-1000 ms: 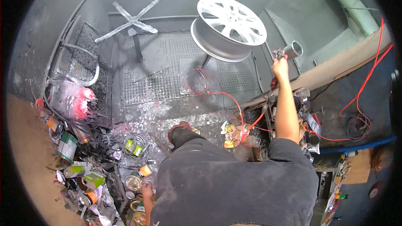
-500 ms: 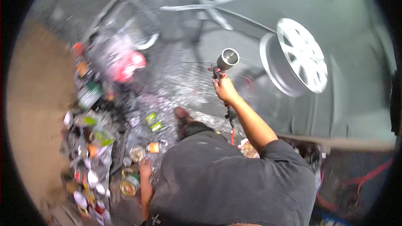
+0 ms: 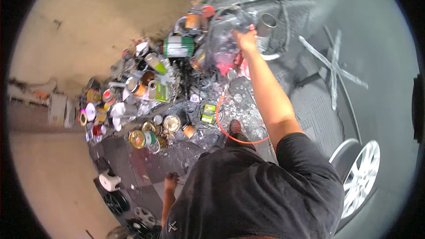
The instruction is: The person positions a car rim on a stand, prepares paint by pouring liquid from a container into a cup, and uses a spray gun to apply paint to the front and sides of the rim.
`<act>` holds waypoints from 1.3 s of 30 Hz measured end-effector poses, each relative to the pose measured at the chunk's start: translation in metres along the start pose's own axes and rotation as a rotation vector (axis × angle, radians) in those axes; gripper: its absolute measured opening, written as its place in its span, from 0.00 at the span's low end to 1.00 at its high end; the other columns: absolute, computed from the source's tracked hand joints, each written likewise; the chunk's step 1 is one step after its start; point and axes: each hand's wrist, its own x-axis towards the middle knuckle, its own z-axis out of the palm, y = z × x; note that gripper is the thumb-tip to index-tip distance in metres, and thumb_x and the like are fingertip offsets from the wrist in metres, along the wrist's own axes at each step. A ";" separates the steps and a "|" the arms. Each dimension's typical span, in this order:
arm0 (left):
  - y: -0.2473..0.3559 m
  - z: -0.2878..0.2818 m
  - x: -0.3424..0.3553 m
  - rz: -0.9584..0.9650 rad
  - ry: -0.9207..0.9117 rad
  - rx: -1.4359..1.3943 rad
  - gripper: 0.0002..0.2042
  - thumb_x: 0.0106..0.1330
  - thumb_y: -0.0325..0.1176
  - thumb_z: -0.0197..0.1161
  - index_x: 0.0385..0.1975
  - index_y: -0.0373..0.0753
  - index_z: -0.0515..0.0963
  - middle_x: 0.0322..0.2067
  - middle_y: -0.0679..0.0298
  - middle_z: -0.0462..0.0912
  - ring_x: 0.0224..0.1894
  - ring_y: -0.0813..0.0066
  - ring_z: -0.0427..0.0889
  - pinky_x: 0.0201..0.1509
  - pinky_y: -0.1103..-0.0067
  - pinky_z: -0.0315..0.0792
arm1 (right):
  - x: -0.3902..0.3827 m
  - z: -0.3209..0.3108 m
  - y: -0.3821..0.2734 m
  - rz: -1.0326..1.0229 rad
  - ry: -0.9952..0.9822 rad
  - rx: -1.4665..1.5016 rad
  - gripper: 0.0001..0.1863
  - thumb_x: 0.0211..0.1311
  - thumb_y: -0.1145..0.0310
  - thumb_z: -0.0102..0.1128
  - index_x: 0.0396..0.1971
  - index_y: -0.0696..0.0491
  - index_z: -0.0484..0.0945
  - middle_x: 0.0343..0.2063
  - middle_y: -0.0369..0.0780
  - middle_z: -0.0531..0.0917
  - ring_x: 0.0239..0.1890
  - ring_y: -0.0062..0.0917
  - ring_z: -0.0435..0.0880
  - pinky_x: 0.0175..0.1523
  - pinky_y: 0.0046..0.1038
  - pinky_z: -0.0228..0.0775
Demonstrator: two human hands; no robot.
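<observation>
My right arm reaches out ahead, and my right hand (image 3: 248,42) is closed round a spray gun (image 3: 251,28) with a round metal cup (image 3: 267,23) on top. A red-orange hose (image 3: 218,116) loops below that arm. Behind the gun hangs crumpled clear and pink plastic (image 3: 223,46), blurred in part. My left hand (image 3: 171,181) is low beside my body with curled fingers; whether anything is in them I cannot make out. At the lower right is a silver wheel rim (image 3: 364,177), well away from both hands.
A crossed stand (image 3: 334,65) wrapped in pale material is at the right. Cans and bottles crowd the left, among them a green can (image 3: 179,46), a jar of amber liquid (image 3: 137,139) and a small orange tin (image 3: 189,131). A white stool (image 3: 109,180) stands lower left.
My view has turned left, so the wheel rim and crossed stand now appear farther right. The spray gun, still in my right hand, is now by the plastic instead of near the wheel rim.
</observation>
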 end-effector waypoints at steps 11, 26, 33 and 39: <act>-0.051 0.096 -0.110 -0.502 -0.047 -0.036 0.19 0.66 0.44 0.56 0.51 0.40 0.81 0.54 0.60 0.83 0.58 0.60 0.78 0.65 0.69 0.69 | 0.034 0.092 -0.005 0.070 0.281 -0.029 0.64 0.42 0.42 0.77 0.63 0.77 0.52 0.63 0.67 0.62 0.66 0.57 0.66 0.70 0.44 0.61; -0.001 -0.057 0.065 0.213 -0.020 0.340 0.16 0.67 0.41 0.61 0.46 0.36 0.82 0.35 0.52 0.87 0.40 0.62 0.87 0.47 0.70 0.76 | -0.300 0.021 0.291 -0.262 -1.013 -0.917 0.38 0.60 0.37 0.59 0.53 0.58 0.79 0.47 0.56 0.84 0.51 0.51 0.83 0.57 0.44 0.74; 0.011 0.010 0.104 0.428 -0.407 0.556 0.15 0.68 0.40 0.62 0.46 0.35 0.82 0.41 0.49 0.86 0.46 0.59 0.86 0.52 0.69 0.76 | -0.464 -0.119 0.402 0.124 -1.113 -0.595 0.42 0.64 0.32 0.51 0.63 0.55 0.74 0.59 0.56 0.77 0.66 0.49 0.71 0.70 0.43 0.60; 0.065 0.108 0.079 0.751 -0.796 1.152 0.18 0.67 0.43 0.63 0.47 0.36 0.81 0.40 0.45 0.85 0.45 0.45 0.84 0.49 0.64 0.77 | -0.514 -0.215 0.459 0.249 -0.776 -0.558 0.50 0.63 0.28 0.46 0.68 0.58 0.66 0.68 0.54 0.67 0.70 0.46 0.67 0.73 0.41 0.57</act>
